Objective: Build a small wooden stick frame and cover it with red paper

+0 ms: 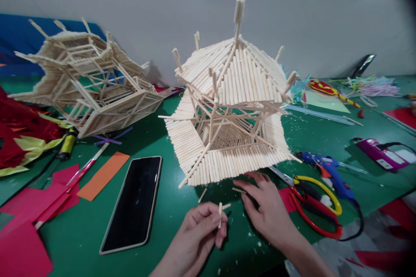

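Observation:
My left hand (203, 229) is closed, pinching short pale wooden stick pieces (220, 215) that cross each other at the fingertips. Just in front of the larger model, my right hand (264, 203) has its thumb and index finger around another short stick (238, 190); the other fingers reach toward the roof edge. That model is a pavilion (242, 78) built of wooden sticks, with two roof tiers and posts jutting up, upright on the green table (175, 233). A loose stick piece (202, 195) lies between the pavilion and my left hand.
Scissors (315, 207) and a blue glue gun (331, 173) lie right of my right hand. A phone (131, 203), an orange strip (103, 176) and red paper (26, 246) are on the left. Behind them a second stick structure (94, 82) rests tilted.

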Available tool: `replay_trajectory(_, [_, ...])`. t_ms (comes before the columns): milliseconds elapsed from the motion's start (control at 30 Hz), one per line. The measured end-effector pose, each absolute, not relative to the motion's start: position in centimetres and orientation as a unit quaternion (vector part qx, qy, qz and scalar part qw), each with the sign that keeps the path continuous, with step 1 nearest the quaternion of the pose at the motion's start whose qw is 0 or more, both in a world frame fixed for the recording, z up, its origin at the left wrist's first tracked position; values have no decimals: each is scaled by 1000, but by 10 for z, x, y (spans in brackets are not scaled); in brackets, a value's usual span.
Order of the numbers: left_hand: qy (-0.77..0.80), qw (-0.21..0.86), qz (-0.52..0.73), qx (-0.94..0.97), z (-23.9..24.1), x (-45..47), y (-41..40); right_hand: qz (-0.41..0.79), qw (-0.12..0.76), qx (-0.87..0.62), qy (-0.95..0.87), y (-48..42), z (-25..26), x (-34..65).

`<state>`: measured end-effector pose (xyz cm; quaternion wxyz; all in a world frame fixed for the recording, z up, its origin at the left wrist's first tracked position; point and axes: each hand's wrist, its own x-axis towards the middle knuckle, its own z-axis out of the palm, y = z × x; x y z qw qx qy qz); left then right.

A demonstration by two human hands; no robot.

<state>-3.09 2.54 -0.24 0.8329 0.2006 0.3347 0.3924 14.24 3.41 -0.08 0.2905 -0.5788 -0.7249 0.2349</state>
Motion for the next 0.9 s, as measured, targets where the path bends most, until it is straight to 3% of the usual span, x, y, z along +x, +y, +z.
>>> replay_trajectory(167, [333, 835, 387, 205, -2, -31, 26, 412, 302, -482, -712, 31, 13, 134])
replay_trajectory(267, [335, 833, 390, 205, -2, -31, 26, 449, 302, -475, -694, 33, 16, 131])
replay_trajectory(900, [445, 747, 368, 328, -7, -31, 25, 301, 281, -518, -749, 28, 15, 128])
